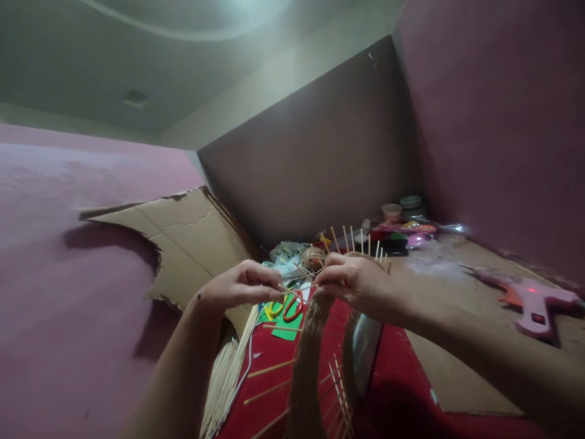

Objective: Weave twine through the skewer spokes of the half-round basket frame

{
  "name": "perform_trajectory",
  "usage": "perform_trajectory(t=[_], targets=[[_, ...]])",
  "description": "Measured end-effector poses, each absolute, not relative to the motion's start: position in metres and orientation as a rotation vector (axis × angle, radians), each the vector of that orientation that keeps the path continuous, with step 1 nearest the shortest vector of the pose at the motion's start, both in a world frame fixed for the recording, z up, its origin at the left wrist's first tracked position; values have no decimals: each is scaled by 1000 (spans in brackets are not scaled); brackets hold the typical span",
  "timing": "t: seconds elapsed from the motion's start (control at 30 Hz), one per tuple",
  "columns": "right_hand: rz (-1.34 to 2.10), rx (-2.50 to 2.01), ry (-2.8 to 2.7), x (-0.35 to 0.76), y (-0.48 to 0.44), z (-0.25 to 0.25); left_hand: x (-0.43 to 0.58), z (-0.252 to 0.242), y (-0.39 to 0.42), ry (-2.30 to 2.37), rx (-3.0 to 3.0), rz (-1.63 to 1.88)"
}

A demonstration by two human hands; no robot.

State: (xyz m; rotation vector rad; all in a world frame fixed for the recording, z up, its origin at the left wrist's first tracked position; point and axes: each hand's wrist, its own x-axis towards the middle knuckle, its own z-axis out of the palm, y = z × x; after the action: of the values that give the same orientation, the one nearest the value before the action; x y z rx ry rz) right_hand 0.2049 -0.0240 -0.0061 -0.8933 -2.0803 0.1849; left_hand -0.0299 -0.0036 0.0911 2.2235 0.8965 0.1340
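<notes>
My left hand (240,285) is closed in a pinch on a thin strand of twine at the rim of a half-woven basket (315,347) made of twine wound round upright wooden sticks. My right hand (351,279) is closed over the basket's far rim, its fingertips almost meeting those of the left. Bare stick ends (361,241) poke up behind my right hand, and more jut out low down. A ball of twine (313,257) lies just beyond my hands.
A pink glue gun (532,300) rests on a cardboard sheet (461,366) at the right. Orange-handled scissors (292,308) and green paper lie on the red cloth (274,390). A bundle of sticks (226,378) lies lower left beside torn cardboard (192,238). Cups and colourful clutter (402,228) sit at the back.
</notes>
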Motion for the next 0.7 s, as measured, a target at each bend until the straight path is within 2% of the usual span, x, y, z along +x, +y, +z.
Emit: perform_trajectory(t=[0.23, 0.37, 0.5, 0.7], targets=[[202, -943, -2034, 206, -29, -3, -32, 107, -4, 763, 2293, 499], [206, -939, -2016, 207, -30, -4, -34, 103, -6, 751, 2300, 515], [190, -925, -1993, 207, -31, -4, -47, 92, 0, 829, 2242, 442], [219, -923, -1989, 207, -32, -4, -50, 58, 7, 821, 2165, 88]])
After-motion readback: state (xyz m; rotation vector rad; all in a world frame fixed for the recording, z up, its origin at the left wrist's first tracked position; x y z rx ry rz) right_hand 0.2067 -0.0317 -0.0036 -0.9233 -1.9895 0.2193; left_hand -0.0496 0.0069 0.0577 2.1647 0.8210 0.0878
